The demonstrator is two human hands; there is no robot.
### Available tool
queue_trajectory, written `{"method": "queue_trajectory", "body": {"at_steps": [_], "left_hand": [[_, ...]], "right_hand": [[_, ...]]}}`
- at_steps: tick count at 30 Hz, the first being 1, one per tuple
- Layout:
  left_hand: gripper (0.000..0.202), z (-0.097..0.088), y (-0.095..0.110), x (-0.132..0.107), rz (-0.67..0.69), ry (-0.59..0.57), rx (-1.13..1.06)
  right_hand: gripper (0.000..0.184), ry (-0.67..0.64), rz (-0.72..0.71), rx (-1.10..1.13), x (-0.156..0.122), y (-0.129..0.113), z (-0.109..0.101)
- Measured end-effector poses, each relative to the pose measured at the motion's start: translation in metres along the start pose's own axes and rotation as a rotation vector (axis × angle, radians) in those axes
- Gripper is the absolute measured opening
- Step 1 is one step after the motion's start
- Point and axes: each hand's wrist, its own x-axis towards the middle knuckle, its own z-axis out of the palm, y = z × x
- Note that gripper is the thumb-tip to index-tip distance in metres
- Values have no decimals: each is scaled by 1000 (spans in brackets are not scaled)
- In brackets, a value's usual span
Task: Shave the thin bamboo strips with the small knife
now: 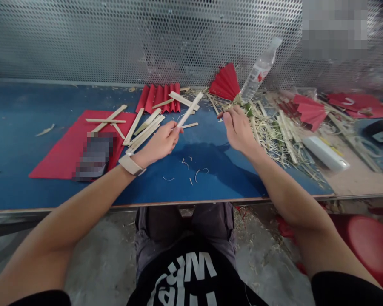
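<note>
head view: blue table (51,187) edge is sitting nearest, pale shavings (198,173) lying on it between both arms. left hand (161,142) is pinching a bamboo slat (189,110), slat tilting up and away above the table. right hand (238,129) is hovering loosely curled, holding nothing, just beside a straw pile (274,136). loose slats (143,127) and red folded paper (159,97) are lying farther back on the table, behind the left hand.
</note>
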Motion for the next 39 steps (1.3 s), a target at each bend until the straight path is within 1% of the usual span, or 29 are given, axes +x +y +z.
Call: {"method": "queue_trajectory", "body": {"at_steps": [2, 3, 6, 8, 11, 17, 20, 22, 23, 25, 29, 31, 32, 34, 36, 39], "left_hand": [[20, 15, -4, -4, 28, 11, -99], [20, 20, -5, -6, 48, 3, -125], [18, 25, -9, -9, 109, -33, -179], [18, 24, -10, -11, 133, -65, -215], [22, 23, -9, -13, 153, -82, -239], [28, 23, -9, -13, 209, -39, -188], [29, 22, -10, -11, 232, -27, -164], [29, 22, -11, -11, 234, -20, -154], [30, 22, -11, -12, 235, -18, -145], [31, 23, -10, -16, 243, -24, -104], [32, 27, -8, -23, 267, -30, -28], [30, 28, -9, -23, 268, 2, -38], [29, 28, -10, -22, 268, 25, -46], [28, 27, -12, -19, 266, 60, -48], [26, 25, -14, -16, 264, 79, -39], [24, 23, -13, -16, 274, 96, -10]], "right_hand": [[67, -74, -1, -56, -2, -7, 1], [62, -112, -1, -82, -4, -12, 2], [56, -204, -24, -128, -8, -27, 5], [56, -230, -41, -133, -10, -35, 7], [54, -233, -32, -137, -11, -42, 7], [49, -194, 30, -199, -11, -49, 3], [48, -178, 82, -231, -11, -52, 5], [49, -156, 123, -231, -7, -45, 8], [49, -131, 149, -226, -4, -38, 9], [53, -57, 214, -209, 4, -15, 9], [68, 152, 341, -179, 19, 45, -5], [79, 228, 352, -180, 21, 60, -15], [82, 241, 337, -180, 20, 61, -18], [84, 226, 280, -171, 16, 48, -19], [77, 175, 208, -147, 9, 21, -14], [65, 31, 126, -129, -1, -20, -1]]}}
